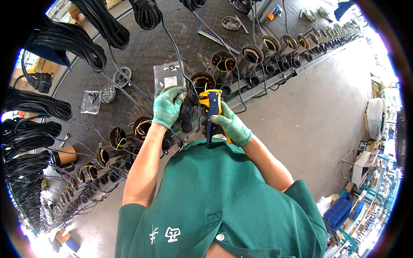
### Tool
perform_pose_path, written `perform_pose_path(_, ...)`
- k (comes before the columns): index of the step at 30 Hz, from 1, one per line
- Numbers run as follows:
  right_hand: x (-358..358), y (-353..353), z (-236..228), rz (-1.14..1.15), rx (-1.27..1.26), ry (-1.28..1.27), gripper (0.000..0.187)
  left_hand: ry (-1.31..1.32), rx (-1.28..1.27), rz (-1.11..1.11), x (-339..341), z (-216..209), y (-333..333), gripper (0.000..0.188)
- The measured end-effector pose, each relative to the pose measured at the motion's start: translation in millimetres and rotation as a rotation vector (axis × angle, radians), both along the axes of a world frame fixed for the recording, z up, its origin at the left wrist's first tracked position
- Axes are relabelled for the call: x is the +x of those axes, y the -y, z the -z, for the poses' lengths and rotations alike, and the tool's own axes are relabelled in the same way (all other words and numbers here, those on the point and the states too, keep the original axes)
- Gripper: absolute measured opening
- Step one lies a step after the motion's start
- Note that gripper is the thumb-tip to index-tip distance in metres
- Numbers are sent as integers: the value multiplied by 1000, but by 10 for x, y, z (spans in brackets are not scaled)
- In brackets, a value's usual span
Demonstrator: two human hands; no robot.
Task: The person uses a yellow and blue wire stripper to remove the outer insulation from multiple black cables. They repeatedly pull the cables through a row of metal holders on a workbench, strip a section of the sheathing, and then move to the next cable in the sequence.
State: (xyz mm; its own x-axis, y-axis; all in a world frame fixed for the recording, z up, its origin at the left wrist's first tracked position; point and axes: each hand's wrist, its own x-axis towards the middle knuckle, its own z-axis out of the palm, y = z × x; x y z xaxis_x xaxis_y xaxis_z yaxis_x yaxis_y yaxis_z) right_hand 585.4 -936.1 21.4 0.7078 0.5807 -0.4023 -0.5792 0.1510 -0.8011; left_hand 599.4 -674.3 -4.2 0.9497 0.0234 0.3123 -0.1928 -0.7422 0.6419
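Note:
My right hand [233, 125], in a green and white glove, is closed around the handles of a wire stripper [214, 105] with yellow jaws and a dark blue and yellow body. Its jaws point up and to the left, toward my left hand [167, 107]. That hand, gloved alike, is pinched together, and a small bit of blue wire [181, 91] shows at its fingertips. Close by, an open metal cylinder [202, 81] lies just beyond the stripper's head. The far end of the wire is hidden by the glove.
Metal cylinders with wires inside, such as this one [223, 64], line the bench edge both ways. Bundled black cables [148, 15] lie along the far left, their leads crossing the bench. A clear plastic tray [161, 73] and a bowl of small parts [108, 93] stand on the bench.

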Motion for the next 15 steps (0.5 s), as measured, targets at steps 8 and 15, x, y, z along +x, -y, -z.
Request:
perform_pose_path(8,134,-300,69,19,75,-52,63,57,126,36,-47,32,-6,21)
perform_pose_path(15,162,-400,-12,34,186,-139,54,66,150,31,-59,94,-8,24)
